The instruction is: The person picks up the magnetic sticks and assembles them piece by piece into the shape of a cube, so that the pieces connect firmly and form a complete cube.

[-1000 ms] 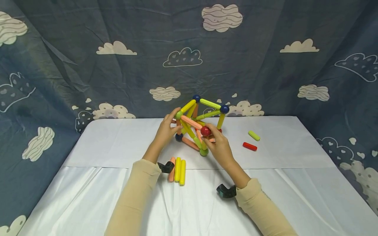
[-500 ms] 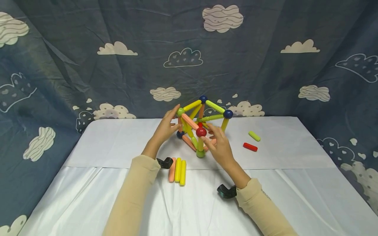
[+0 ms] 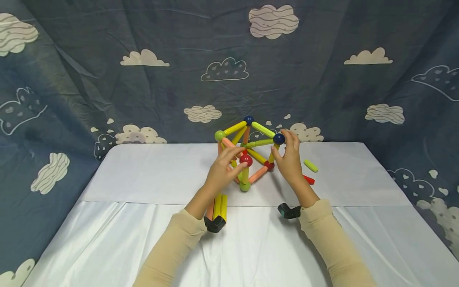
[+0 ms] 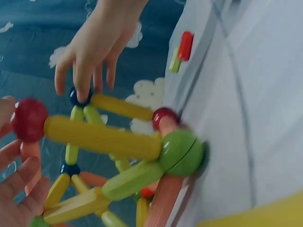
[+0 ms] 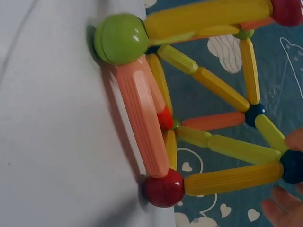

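Note:
A frame of magnetic sticks and balls (image 3: 259, 144) stands on the white table. My left hand (image 3: 224, 169) holds the red ball (image 3: 246, 160) at its front top corner between thumb and fingers. Under that ball a yellow stick (image 4: 104, 138) runs down to a green ball (image 4: 181, 152). My right hand (image 3: 289, 159) grips the dark blue ball (image 3: 279, 138) at the right top corner, thumb below and fingers behind. From it a yellow stick (image 5: 232, 178) leads to a lower red ball (image 5: 164, 188). Another green ball (image 3: 220, 136) tops the left corner.
Yellow and salmon loose sticks (image 3: 224, 204) lie in front of the frame, partly behind the left wrist camera (image 3: 215, 224). Right of the frame lie a lime stick (image 3: 310, 166) and a red stick (image 3: 309, 179), partly hidden by my right hand. A cloud-print curtain (image 3: 172, 87) hangs behind.
My left hand has left the green ball and moved right to the red ball. My right hand has gone from the red ball to the blue ball at right. The frame shifted slightly right.

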The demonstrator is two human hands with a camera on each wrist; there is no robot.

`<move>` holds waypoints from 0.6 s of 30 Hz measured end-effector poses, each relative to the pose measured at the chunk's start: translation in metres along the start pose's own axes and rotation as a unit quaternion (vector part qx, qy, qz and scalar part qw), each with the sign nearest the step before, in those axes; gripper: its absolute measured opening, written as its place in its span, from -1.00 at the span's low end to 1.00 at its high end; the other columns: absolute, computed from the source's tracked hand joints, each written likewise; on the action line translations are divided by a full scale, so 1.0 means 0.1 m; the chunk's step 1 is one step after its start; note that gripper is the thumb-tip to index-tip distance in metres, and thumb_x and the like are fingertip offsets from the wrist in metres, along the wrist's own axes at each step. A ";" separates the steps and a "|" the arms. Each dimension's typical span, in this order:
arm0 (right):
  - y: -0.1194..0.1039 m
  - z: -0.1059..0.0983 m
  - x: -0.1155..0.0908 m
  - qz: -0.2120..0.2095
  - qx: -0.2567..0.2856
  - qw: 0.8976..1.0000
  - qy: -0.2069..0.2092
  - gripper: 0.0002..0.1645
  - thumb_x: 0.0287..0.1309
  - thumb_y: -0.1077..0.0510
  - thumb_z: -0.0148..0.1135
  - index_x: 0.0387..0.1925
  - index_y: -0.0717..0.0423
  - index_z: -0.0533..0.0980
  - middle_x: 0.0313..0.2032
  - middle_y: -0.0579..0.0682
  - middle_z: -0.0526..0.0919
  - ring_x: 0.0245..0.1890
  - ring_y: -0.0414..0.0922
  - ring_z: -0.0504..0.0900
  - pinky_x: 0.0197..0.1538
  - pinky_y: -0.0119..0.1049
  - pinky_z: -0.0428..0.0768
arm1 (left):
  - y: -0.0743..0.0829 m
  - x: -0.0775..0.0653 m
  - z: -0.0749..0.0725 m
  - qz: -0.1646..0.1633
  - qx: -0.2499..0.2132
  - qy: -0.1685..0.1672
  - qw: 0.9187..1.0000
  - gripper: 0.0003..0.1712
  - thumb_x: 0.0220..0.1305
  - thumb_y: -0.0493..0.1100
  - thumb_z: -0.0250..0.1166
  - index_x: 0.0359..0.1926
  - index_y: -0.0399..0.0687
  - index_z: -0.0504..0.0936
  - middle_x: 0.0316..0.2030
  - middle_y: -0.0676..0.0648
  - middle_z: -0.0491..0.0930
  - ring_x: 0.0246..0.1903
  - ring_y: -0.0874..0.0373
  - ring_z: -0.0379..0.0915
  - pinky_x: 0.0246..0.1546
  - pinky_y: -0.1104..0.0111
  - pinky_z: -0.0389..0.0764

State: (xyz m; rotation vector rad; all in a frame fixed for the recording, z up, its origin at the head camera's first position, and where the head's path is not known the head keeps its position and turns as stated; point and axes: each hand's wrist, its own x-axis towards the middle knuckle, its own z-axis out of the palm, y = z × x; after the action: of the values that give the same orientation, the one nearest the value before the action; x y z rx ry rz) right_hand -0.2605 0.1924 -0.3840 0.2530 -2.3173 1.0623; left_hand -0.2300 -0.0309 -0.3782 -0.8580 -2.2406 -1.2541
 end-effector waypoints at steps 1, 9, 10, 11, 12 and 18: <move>0.02 0.00 0.02 0.004 0.003 1.000 -0.013 -0.32 0.10 0.29 0.17 0.24 0.09 0.14 0.17 0.23 0.14 0.03 0.11 0.37 0.06 -0.04 0.38 | 0.02 -0.01 0.03 0.009 0.007 -0.007 1.000 -0.54 0.16 -0.09 0.25 0.08 -0.13 0.45 0.01 -0.06 0.39 -0.12 0.16 0.37 -0.13 0.37 0.46; 0.04 -0.04 0.04 0.006 0.011 0.999 -0.050 -0.44 0.12 0.40 0.09 0.16 0.07 0.25 -0.05 0.26 0.43 -0.17 0.08 0.53 -0.15 -0.11 0.52 | 0.08 -0.05 0.10 0.005 0.033 -0.002 0.999 -0.57 0.09 -0.16 0.32 0.01 -0.10 0.49 0.06 -0.09 0.35 -0.01 0.15 0.35 -0.03 0.44 0.39; 0.04 -0.04 0.03 0.003 0.009 0.999 -0.052 -0.44 0.11 0.40 0.10 0.15 0.07 0.26 -0.07 0.25 0.45 -0.18 0.07 0.53 -0.16 -0.11 0.52 | 0.08 -0.05 0.08 -0.001 0.029 -0.003 1.000 -0.57 0.09 -0.17 0.31 0.01 -0.10 0.49 0.06 -0.08 0.36 -0.01 0.15 0.35 -0.03 0.44 0.39; 0.02 -0.04 0.02 0.001 0.007 0.999 -0.054 -0.44 0.10 0.40 0.11 0.14 0.07 0.26 -0.09 0.24 0.45 -0.19 0.07 0.53 -0.16 -0.11 0.52 | 0.07 -0.06 0.07 -0.006 0.025 -0.004 1.000 -0.58 0.09 -0.18 0.31 0.01 -0.10 0.48 0.06 -0.07 0.36 -0.01 0.16 0.34 -0.02 0.43 0.39; 0.01 -0.04 0.01 -0.002 0.005 0.999 -0.054 -0.45 0.10 0.40 0.12 0.13 0.08 0.26 -0.11 0.23 0.46 -0.21 0.06 0.53 -0.17 -0.11 0.53 | 0.06 -0.06 0.06 -0.010 0.021 -0.005 1.000 -0.58 0.10 -0.19 0.30 0.02 -0.09 0.48 0.06 -0.06 0.36 0.00 0.16 0.34 -0.02 0.43 0.39; -0.06 -0.05 -0.09 -0.012 0.002 0.998 -0.054 -0.44 0.07 0.39 0.16 0.12 0.11 0.26 -0.20 0.19 0.46 -0.27 0.03 0.51 -0.20 -0.10 0.53 | -0.01 -0.05 -0.06 -0.031 -0.014 0.002 0.999 -0.57 0.06 -0.29 0.26 0.01 -0.10 0.46 0.04 -0.01 0.39 -0.03 0.21 0.34 -0.05 0.31 0.44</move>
State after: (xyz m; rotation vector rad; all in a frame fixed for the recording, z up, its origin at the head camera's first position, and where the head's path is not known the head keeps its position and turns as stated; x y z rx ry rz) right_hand -0.2487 0.1912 -0.3830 0.3468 -2.4028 1.0648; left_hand -0.2269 -0.0376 -0.3787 -0.8014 -2.2668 -1.3178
